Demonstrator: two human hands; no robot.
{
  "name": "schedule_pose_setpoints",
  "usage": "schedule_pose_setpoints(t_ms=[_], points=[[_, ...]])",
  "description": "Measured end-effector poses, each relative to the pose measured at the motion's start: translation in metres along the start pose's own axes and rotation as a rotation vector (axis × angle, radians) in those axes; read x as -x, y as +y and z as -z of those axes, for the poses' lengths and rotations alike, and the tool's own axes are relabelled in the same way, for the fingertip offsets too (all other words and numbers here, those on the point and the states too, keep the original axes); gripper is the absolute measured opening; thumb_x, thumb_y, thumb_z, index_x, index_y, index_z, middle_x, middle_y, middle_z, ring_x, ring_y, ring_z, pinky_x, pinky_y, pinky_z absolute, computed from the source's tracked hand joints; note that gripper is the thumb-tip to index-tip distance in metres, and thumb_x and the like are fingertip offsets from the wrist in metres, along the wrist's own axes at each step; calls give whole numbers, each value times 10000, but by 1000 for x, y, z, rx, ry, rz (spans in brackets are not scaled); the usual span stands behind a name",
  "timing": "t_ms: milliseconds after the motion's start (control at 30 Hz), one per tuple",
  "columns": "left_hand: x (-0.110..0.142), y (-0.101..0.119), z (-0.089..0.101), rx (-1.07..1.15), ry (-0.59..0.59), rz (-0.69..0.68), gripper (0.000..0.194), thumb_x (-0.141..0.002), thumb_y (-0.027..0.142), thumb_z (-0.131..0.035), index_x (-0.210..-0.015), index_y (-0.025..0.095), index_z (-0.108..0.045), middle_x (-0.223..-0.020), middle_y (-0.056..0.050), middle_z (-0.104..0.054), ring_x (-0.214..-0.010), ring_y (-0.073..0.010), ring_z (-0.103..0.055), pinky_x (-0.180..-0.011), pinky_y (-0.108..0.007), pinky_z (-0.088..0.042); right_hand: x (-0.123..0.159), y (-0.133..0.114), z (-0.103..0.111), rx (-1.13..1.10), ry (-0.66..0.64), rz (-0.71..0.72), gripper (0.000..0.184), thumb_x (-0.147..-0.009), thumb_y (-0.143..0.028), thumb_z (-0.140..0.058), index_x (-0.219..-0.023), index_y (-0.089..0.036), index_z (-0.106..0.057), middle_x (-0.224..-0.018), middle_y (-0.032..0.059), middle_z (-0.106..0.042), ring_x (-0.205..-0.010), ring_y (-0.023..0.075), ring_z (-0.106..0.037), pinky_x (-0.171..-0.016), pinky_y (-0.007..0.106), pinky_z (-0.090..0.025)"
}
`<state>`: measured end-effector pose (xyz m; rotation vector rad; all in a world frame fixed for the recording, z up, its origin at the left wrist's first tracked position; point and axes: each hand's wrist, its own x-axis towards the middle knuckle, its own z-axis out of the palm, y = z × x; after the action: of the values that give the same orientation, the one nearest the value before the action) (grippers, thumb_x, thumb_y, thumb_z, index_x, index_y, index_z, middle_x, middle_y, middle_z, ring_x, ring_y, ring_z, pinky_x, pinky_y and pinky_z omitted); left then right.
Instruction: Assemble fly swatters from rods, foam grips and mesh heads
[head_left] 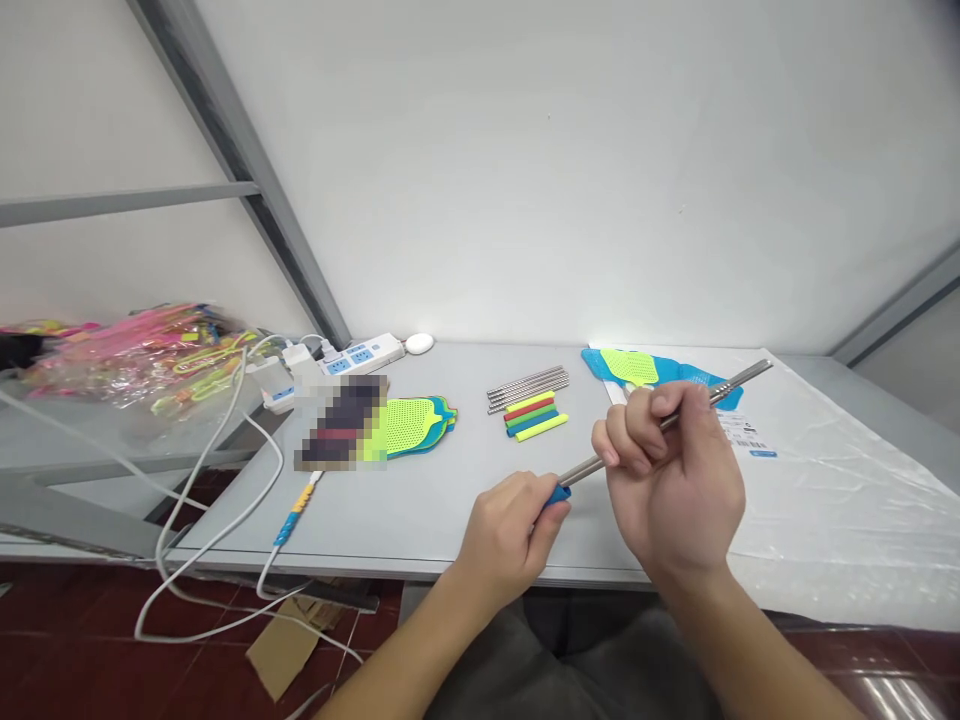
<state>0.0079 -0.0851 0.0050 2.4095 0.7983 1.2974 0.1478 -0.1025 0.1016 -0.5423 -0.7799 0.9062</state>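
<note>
My left hand (514, 535) is closed around a blue handle sleeve (557, 495), most of it hidden by the fingers. Out of this sleeve a thin metal rod (583, 470) runs up to the right. My right hand (671, 480) grips the rod farther up, palm turned toward me, and its stepped end sticks out past the thumb. Beyond my hands lies a row of several metal rods (529, 388). In front of them are several coloured handle sleeves (534, 415), yellow-green, red, green and blue.
Perforated fly swatter heads (412, 425) are stacked at the left, beside a blurred-out object (341, 425). Other swatter heads (637, 368) lie on white packaging (847, 500) at the right. A power strip (360, 358) and loose white cables (161, 560) occupy the left side.
</note>
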Motion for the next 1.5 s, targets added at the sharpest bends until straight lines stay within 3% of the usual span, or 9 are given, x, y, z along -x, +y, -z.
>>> schedule_pose_setpoints(t_ms=[300, 500, 733, 833, 967, 1100, 1233, 1400, 1500], points=[[2, -4, -1, -66, -17, -41, 193, -958, 206, -523, -1134, 174, -595, -703, 1, -585, -605, -122, -529, -580, -239, -406, 13, 18, 22, -134, 276, 45, 296, -981, -418, -467, -756, -226, -485, -577, -82, -173, -458, 96, -134, -467, 217, -282], [1, 2, -1, -217, -91, -107, 251, -967, 248, -521, -1185, 156, -606, -680, 1, -583, -566, -117, -523, -521, -242, -376, 16, 18, 31, -166, 306, 32, 278, -984, -370, -467, -751, -219, -482, -557, -85, -176, -446, 96, -111, -436, 217, -254], [-51, 28, 15, -91, -309, -80, 231, -973, 331, -512, -1052, 207, -689, -746, -21, -661, -619, -127, -586, -569, -232, -438, 16, -1, 44, -162, 398, 107, 298, -1005, -365, -417, -744, -226, -458, -580, -78, -170, -453, 103, -133, -457, 216, -292], [-67, 39, 5, 224, -83, 123, 255, -984, 322, -489, -973, 212, -718, -775, -25, -695, -690, -146, -632, -655, -256, -494, 16, 1, 43, -156, 419, 96, 310, -1009, -375, -395, -735, -233, -421, -608, -72, -195, -461, 106, -199, -506, 232, -364], [-64, 49, -21, 726, 290, 472, 422, -1018, 399, -372, -946, 192, -732, -815, -45, -711, -800, -174, -654, -753, -300, -524, 24, 15, 40, -79, 356, -39, 326, -1007, -415, -364, -735, -243, -420, -660, -29, -410, -638, 151, -504, -739, 349, -486], [-61, 50, -17, 1259, 702, 636, 431, -990, 359, -377, -690, 170, -622, -572, 10, -530, -596, -120, -561, -649, -280, -508, 28, 23, 47, -15, 175, -84, 323, -1007, -364, -378, -746, -240, -522, -793, 11, -574, -858, 178, -593, -892, 383, -455], [-63, 46, 14, 1689, 793, 660, 311, -956, 259, -394, -661, 177, -451, -502, 74, -354, -441, -60, -389, -533, -218, -447, 25, 33, 50, 24, 26, -177, 250, -965, -339, -497, -777, -237, -626, -847, 18, -571, -866, 171, -565, -852, 346, -452], [-62, 26, 38, 1762, 896, 508, 260, -915, 249, -398, -663, 203, -353, -489, 81, -235, -375, -61, -281, -383, -185, -306, 27, 46, 48, 119, -98, -260, 112, -889, -320, -651, -846, -243, -720, -801, -1, -524, -758, 134, -492, -712, 277, -412], [-56, 11, 41, 1786, 961, 540, 255, -918, 255, -375, -669, 206, -347, -493, 80, -181, -358, -66, -228, -331, -206, -214, 31, 46, 51, 87, -96, -358, 135, -906, -354, -631, -892, -249, -714, -696, -19, -504, -662, 118, -479, -664, 278, -402]])
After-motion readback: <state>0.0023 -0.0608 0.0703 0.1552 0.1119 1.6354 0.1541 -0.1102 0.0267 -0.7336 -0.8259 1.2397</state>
